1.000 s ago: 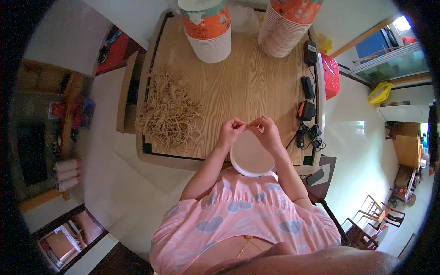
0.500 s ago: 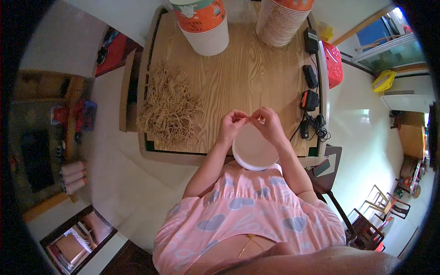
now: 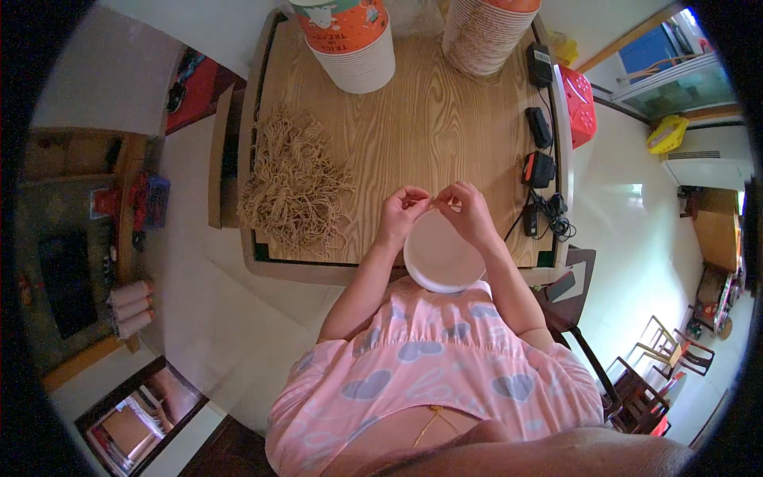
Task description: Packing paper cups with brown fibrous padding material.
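Note:
A white paper bucket (image 3: 443, 253) rests against my lap at the table's near edge, its round opening facing up toward me. At its far rim my left hand (image 3: 407, 211) pinches with thumb and forefinger. Right beside those fingertips, my right hand (image 3: 465, 213) is pinched too, the two nearly touching. Whatever small thing lies between the fingers is too small to make out. To the left of my hands a loose pile of tan twine pieces (image 3: 294, 187) lies on the table.
On the wood-grain table (image 3: 413, 143) stand a stack of orange-and-white paper buckets (image 3: 358, 67) and a second stack (image 3: 486, 40) with twine about it. Black adapters (image 3: 539, 169) and coiled cables line the right edge. A red plastic stool (image 3: 578, 107) stands beyond; a phone (image 3: 561, 285) lies lower right.
My hands stay pinched together at the bucket's far rim, with only slight shifts of the fingers. The whole view has moved a little; the bucket stays in place.

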Action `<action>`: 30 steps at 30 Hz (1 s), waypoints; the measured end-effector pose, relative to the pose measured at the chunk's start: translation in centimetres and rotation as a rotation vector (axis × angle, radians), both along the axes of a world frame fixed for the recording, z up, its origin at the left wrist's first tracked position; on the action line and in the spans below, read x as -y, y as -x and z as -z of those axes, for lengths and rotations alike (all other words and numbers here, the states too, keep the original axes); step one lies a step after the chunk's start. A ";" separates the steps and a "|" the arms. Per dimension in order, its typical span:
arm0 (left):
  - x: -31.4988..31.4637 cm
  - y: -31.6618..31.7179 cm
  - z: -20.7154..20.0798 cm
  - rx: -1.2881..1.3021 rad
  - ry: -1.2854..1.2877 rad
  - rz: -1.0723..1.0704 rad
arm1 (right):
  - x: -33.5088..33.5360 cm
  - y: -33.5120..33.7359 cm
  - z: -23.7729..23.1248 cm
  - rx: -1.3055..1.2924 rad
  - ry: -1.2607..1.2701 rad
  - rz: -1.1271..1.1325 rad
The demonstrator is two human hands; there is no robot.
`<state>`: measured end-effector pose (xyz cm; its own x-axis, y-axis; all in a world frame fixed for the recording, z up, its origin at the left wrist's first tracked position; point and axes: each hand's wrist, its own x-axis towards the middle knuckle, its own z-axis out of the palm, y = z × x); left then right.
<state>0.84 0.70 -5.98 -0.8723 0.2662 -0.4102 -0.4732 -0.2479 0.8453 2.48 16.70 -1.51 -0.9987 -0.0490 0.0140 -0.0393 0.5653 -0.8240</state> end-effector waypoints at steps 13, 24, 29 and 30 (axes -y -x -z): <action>0.2 0.0 0.5 0.005 -0.185 0.003 | 0.0 -0.1 0.0 0.015 0.053 0.020; 0.8 1.0 1.1 0.228 -0.429 0.086 | 0.0 0.2 -0.6 0.018 0.071 -0.029; 1.1 1.7 1.8 0.297 -0.401 0.166 | -0.1 0.2 -0.7 -0.011 0.023 -0.076; 1.1 1.8 1.8 0.297 -0.401 0.168 | -0.1 0.2 -0.8 -0.012 0.022 -0.074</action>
